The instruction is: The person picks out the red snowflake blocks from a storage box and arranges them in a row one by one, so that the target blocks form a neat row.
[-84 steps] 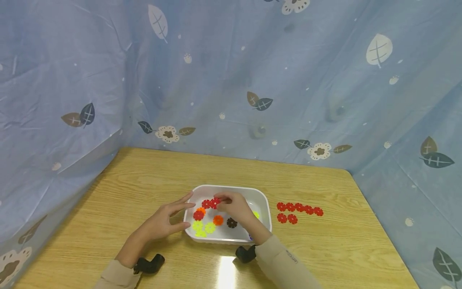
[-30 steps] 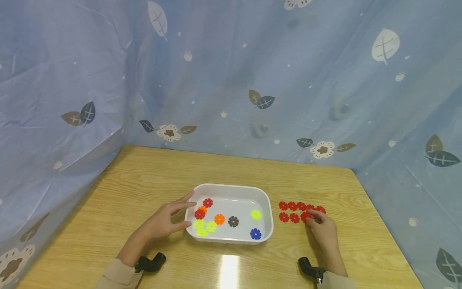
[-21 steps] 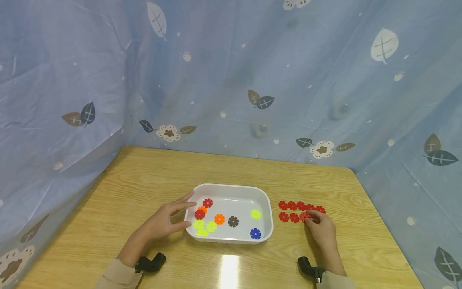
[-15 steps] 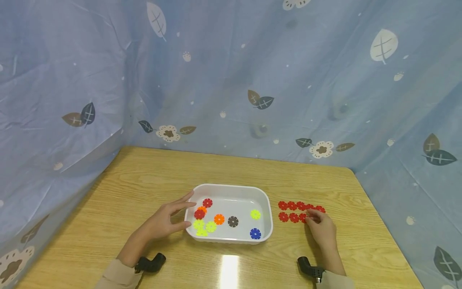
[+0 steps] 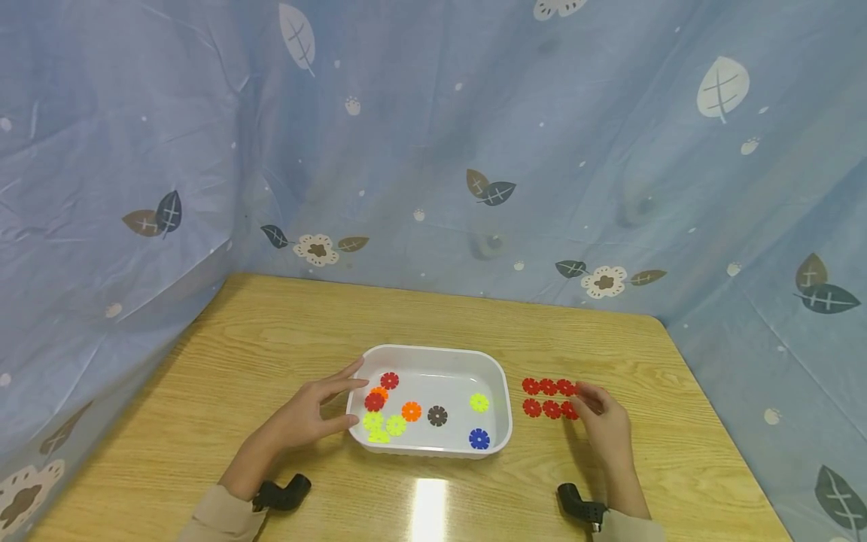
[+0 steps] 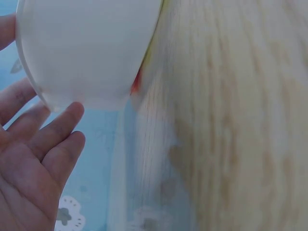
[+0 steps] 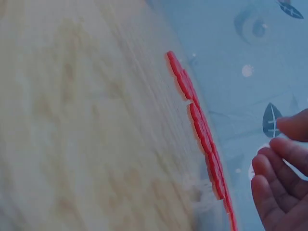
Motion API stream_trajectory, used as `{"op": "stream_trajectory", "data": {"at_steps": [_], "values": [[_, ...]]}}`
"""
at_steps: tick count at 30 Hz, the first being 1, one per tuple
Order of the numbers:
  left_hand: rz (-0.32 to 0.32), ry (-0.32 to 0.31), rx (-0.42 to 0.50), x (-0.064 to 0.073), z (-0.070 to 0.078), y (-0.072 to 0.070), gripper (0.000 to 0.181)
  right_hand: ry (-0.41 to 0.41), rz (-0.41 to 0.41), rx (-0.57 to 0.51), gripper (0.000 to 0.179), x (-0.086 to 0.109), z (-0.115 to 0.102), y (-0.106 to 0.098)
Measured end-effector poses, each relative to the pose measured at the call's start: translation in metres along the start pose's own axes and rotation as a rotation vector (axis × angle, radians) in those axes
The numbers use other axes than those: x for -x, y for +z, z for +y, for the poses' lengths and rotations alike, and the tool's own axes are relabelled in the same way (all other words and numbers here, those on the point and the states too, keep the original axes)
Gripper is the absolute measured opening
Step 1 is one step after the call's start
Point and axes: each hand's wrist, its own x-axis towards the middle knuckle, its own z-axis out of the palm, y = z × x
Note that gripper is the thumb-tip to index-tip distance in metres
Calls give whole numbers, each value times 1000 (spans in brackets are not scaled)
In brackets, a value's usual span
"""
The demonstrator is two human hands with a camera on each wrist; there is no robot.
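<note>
My left hand rests with spread fingers at the left rim of the white plastic tray; the left wrist view shows its fingertips beside the tray wall. At the right, my right hand hovers over two rows of red snowflake discs, covering the back row's right end. Its thumb is right by the front row's third red disc. In the right wrist view that hand has relaxed fingers with nothing between them, beside the flat red discs.
Inside the tray lie red, orange, yellow, brown and blue snowflake discs. The wooden table ends at a blue patterned curtain behind and at the sides.
My right hand has carried a red snowflake disc from the tray to the front row's right end and let it go. Its fingers have shifted toward the back row. My left hand stays put.
</note>
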Motion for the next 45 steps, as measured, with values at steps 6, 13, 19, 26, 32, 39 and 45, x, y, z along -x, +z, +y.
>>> {"op": "stream_trajectory", "data": {"at_steps": [6,13,19,26,32,39,45], "values": [[2,-3,-3,1,2,-1,53,-78,-42,-48,44,5,-14,4],[0,-11,-1,1,3,-1,54,-168,-102,-82,42,12,-32,14],[-3,-15,-5,1,2,-2,54,-215,-130,-131,39,19,-51,26],[-5,-9,-8,0,0,-1,54,-254,-197,-209,37,26,-69,44],[-7,-15,2,0,-1,0,55,-290,-270,-237,36,28,-87,68],[-4,4,14,0,-2,0,54,-386,-384,-240,37,33,-114,99],[-4,6,13,0,-3,0,54,-390,-525,-242,38,48,-150,117]]}}
